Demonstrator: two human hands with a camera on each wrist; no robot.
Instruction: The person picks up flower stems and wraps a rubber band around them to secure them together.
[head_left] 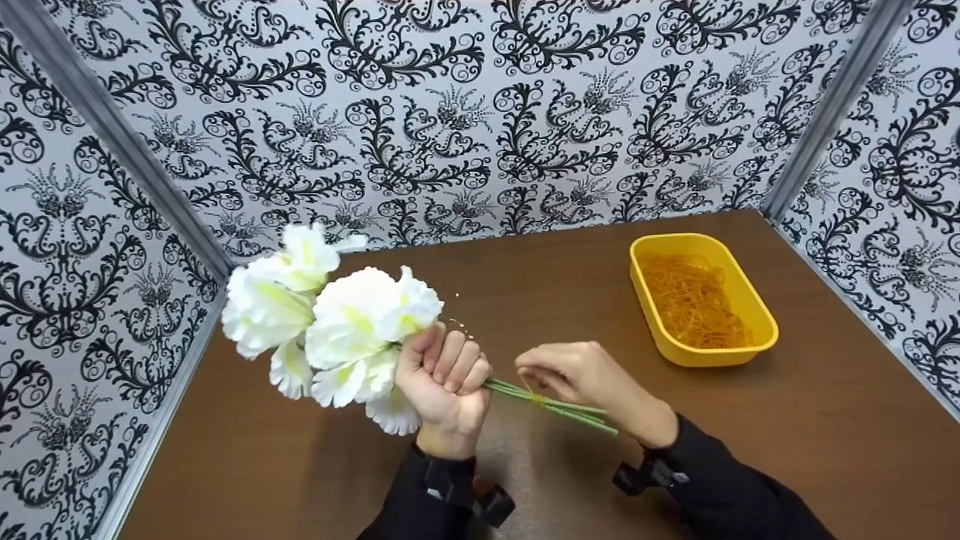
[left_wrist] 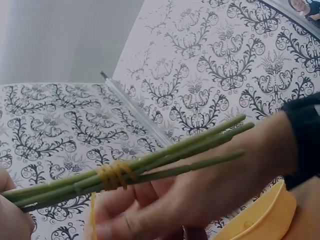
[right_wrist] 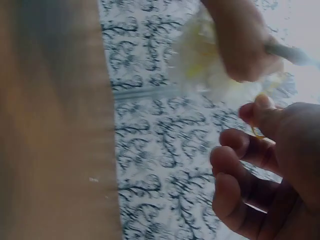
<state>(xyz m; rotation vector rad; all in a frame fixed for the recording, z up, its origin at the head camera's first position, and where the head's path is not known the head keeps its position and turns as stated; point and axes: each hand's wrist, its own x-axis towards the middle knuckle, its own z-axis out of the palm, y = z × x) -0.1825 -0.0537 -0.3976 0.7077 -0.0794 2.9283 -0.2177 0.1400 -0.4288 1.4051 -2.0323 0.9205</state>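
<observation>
My left hand (head_left: 446, 375) grips a bunch of white artificial flowers (head_left: 360, 315) by the upper stems, just below the blooms. Green stems (head_left: 570, 411) stick out to the right of that fist. A yellow rubber band (left_wrist: 116, 175) is wound several times around the stems, as the left wrist view shows. Beside the stems, my right hand (head_left: 581, 375) pinches a stretched loop of the band between thumb and index finger. In the right wrist view the pinched loop (right_wrist: 257, 132) shows at the fingertips, with the other fingers loosely curled.
A yellow plastic tub (head_left: 761, 322) filled with rubber bands (head_left: 694, 300) stands on the brown table (head_left: 540, 300) at the right. Patterned black-and-white panels (head_left: 480, 112) enclose the table at the back and on both sides.
</observation>
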